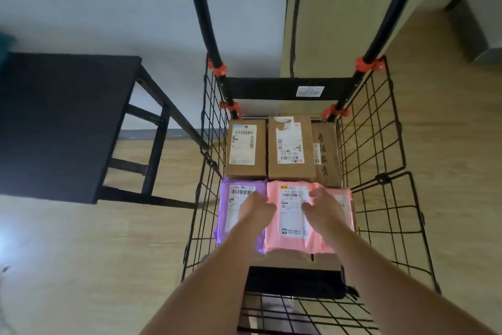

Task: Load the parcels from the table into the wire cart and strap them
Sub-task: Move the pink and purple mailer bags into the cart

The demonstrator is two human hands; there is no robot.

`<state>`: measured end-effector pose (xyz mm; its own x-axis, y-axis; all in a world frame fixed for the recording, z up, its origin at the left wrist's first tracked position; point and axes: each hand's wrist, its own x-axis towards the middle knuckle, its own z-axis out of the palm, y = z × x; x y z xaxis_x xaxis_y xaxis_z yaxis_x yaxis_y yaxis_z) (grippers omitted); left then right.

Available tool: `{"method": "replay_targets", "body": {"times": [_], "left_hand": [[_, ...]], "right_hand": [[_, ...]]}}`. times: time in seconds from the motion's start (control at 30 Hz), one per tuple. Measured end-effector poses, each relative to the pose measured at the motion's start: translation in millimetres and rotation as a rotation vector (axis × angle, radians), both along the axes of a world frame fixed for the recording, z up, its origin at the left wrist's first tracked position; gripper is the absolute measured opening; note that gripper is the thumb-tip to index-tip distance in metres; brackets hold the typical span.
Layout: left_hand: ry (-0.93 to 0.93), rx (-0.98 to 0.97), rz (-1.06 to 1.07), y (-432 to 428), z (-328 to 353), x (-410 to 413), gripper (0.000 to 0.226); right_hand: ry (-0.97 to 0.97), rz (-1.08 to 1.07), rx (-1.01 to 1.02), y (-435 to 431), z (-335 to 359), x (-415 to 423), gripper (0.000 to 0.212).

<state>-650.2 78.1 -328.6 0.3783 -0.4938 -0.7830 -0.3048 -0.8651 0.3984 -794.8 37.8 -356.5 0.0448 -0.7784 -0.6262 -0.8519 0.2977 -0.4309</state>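
- Five parcels and the edge of a sixth fill the wire cart (366, 131) in the centre of the frame; little bare room is left between them and the mesh walls.
- Our left hand (256, 208) lies across the seam between the purple mailer (225, 215) and the pink mailer (290, 226). Our right hand (323, 207) sits on the pink mailer's right part. Both hands have bent fingers, and we cannot tell whether they pinch the film or only press it.
- A second pink mailer (343, 204) shows past the right hand, touching the right wall.
- Behind them stand three cardboard boxes side by side: the left box (245, 148), the middle box (290, 144) and the right box (327, 155).
- We see barcode labels on both mailers and on the left and middle boxes, too small to read; the right box carries brush-style Chinese characters.
- The mailers are glossy and soft-edged, while the boxes are matte brown with square corners.
- Orange clips (217, 67) fix the black tube handle (202, 8) to the mesh.
- A black pouch (293, 280) lies at the cart's near edge.
- The black table (54, 122) stands at the left of the frame, just beside the cart, on a pale wood floor (108, 266).
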Motion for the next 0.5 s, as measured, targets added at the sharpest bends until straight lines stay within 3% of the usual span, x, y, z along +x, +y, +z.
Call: {"method": "replay_targets", "body": {"times": [0.13, 0.2, 0.5], "left_hand": [[-0.061, -0.059, -0.041, 7.8, 29.7, 19.1, 0.011], [-0.146, -0.084, -0.091, 15.9, 42.7, 32.8, 0.025], [-0.354, -0.179, -0.085, 56.4, 106.1, 98.3, 0.014]], "right_hand": [[0.014, 0.133, -0.077, 2.0, 33.8, 26.2, 0.023], [0.038, 0.233, -0.128, 4.5, 49.9, 41.5, 0.016], [-0.049, 0.328, -0.234, 23.0, 119.1, 134.0, 0.015]]}}
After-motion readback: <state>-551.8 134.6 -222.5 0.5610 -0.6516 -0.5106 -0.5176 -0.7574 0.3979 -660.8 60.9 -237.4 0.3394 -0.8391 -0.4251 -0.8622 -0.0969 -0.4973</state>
